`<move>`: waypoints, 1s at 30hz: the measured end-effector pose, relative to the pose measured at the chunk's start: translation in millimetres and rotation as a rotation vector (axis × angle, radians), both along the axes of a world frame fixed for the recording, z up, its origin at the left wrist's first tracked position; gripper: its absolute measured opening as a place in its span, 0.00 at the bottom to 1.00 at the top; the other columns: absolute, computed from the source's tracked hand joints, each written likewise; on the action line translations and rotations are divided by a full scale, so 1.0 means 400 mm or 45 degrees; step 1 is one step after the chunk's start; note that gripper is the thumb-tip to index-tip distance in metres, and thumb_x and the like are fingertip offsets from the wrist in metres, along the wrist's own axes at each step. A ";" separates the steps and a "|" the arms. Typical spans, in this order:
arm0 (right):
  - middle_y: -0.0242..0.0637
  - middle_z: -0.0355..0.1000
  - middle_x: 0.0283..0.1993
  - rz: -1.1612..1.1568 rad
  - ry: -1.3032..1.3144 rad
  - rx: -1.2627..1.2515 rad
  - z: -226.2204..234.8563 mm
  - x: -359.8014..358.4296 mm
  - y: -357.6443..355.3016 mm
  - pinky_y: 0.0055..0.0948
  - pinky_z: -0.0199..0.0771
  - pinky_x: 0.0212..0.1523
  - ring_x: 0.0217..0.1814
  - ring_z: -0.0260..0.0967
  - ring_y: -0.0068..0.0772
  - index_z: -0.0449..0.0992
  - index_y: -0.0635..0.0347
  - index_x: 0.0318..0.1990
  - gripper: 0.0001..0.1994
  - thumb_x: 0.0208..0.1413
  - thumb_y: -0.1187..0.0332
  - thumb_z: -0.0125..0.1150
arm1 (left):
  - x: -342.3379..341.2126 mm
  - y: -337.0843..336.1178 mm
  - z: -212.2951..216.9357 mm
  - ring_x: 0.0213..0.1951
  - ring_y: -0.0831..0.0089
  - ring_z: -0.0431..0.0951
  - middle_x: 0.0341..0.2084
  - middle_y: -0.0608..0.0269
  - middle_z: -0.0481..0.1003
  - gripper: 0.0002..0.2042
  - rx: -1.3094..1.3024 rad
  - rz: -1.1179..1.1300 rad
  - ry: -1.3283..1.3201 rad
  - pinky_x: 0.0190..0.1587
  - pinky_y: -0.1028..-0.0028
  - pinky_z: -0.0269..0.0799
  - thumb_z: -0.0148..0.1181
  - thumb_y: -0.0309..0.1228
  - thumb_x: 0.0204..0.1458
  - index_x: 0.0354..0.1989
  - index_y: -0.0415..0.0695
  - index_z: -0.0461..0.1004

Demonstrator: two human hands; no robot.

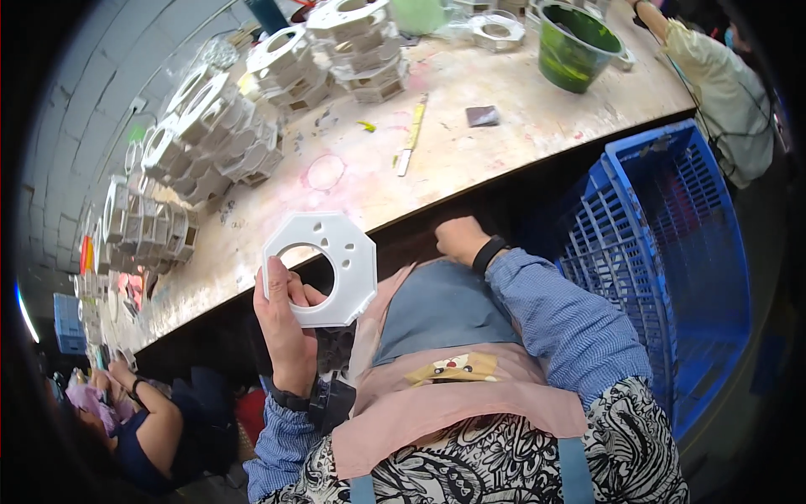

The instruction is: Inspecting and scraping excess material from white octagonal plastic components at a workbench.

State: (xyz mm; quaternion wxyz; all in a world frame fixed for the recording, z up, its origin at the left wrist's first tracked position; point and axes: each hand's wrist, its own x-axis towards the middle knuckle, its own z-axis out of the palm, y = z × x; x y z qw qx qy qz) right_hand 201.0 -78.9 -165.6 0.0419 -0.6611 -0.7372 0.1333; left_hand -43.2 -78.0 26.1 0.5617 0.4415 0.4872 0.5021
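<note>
A white octagonal frame (357,273) with a large round opening and several small holes is held up in front of the table edge. My left hand (285,315) grips it by its left side, thumb on the face and fingers through the opening. Lower and to the right, my right hand (460,239) is curled closed over the apron (449,307), close to the table's front edge. Its fingertips are hidden, so whatever it may hold cannot be made out.
Stacks of similar white frames (206,126) line the table's (353,176) left and back. A cutter knife (411,143), a dark square pad (482,116) and a green-stained bucket (579,50) stand nearby. A blue crate (625,244) is at right. Other people (159,420) sit left and right.
</note>
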 end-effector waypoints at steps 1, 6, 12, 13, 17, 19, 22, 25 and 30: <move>0.43 0.77 0.28 -0.108 0.078 -0.118 0.021 0.000 0.015 0.42 0.76 0.34 0.34 0.77 0.45 0.80 0.57 0.26 0.08 0.46 0.64 0.59 | -0.024 -0.001 -0.005 0.14 0.84 0.58 0.15 0.74 0.56 0.14 -0.007 0.030 -0.012 0.17 0.82 0.57 0.51 0.42 0.62 0.28 0.46 0.66; 0.52 0.76 0.33 -0.154 0.267 -0.027 -0.075 -0.012 0.026 0.48 0.74 0.40 0.38 0.75 0.54 0.80 0.62 0.30 0.13 0.51 0.63 0.53 | -0.079 0.004 -0.037 0.14 0.83 0.59 0.14 0.73 0.58 0.12 -0.077 0.034 -0.107 0.17 0.80 0.61 0.50 0.40 0.62 0.32 0.45 0.67; 0.50 0.73 0.24 -0.140 0.302 0.139 0.149 -0.081 -0.066 0.49 0.70 0.32 0.30 0.73 0.54 0.74 0.61 0.33 0.08 0.53 0.65 0.57 | -0.097 0.023 -0.055 0.13 0.79 0.65 0.13 0.71 0.58 0.15 -0.123 -0.023 -0.181 0.16 0.78 0.64 0.48 0.42 0.63 0.36 0.42 0.67; 0.51 0.73 0.25 -0.088 0.426 0.127 0.213 -0.089 -0.089 0.48 0.69 0.30 0.30 0.72 0.55 0.73 0.59 0.35 0.09 0.55 0.63 0.57 | -0.097 0.024 -0.059 0.13 0.78 0.65 0.13 0.71 0.58 0.15 -0.135 -0.027 -0.189 0.16 0.78 0.64 0.48 0.42 0.63 0.36 0.42 0.67; 0.33 0.71 0.20 -0.254 1.256 0.463 0.345 -0.107 -0.137 0.23 0.64 0.19 0.19 0.67 0.20 0.71 0.63 0.36 0.05 0.60 0.71 0.57 | -0.058 0.021 -0.077 0.12 0.78 0.67 0.12 0.72 0.59 0.14 -0.161 -0.062 -0.268 0.15 0.80 0.65 0.51 0.40 0.62 0.35 0.40 0.67; 0.38 0.69 0.20 -0.375 1.462 0.410 0.409 -0.135 -0.126 0.23 0.66 0.22 0.20 0.71 0.28 0.73 0.61 0.35 0.03 0.57 0.73 0.59 | -0.032 0.023 -0.083 0.12 0.79 0.69 0.12 0.71 0.60 0.15 -0.167 -0.110 -0.213 0.15 0.79 0.67 0.52 0.41 0.62 0.34 0.40 0.66; 0.33 0.67 0.18 0.184 0.991 0.828 0.396 -0.182 -0.083 0.26 0.65 0.20 0.18 0.66 0.24 0.73 0.58 0.34 0.04 0.52 0.74 0.62 | -0.010 0.014 -0.094 0.13 0.79 0.70 0.13 0.70 0.63 0.15 -0.185 -0.212 -0.134 0.16 0.78 0.69 0.53 0.40 0.61 0.34 0.39 0.66; 0.37 0.68 0.19 0.193 0.355 0.913 0.343 -0.125 -0.029 0.33 0.68 0.20 0.19 0.69 0.39 0.72 0.53 0.31 0.04 0.49 0.70 0.62 | 0.006 0.004 -0.077 0.14 0.79 0.71 0.14 0.69 0.64 0.15 -0.150 -0.202 -0.085 0.16 0.78 0.68 0.53 0.40 0.61 0.34 0.39 0.66; 0.37 0.70 0.20 -0.116 0.532 1.010 0.405 -0.089 -0.039 0.33 0.68 0.19 0.19 0.69 0.41 0.73 0.54 0.31 0.05 0.48 0.71 0.63 | -0.006 -0.008 -0.077 0.12 0.82 0.63 0.14 0.73 0.59 0.11 -0.120 -0.142 -0.048 0.16 0.80 0.64 0.50 0.37 0.63 0.39 0.39 0.67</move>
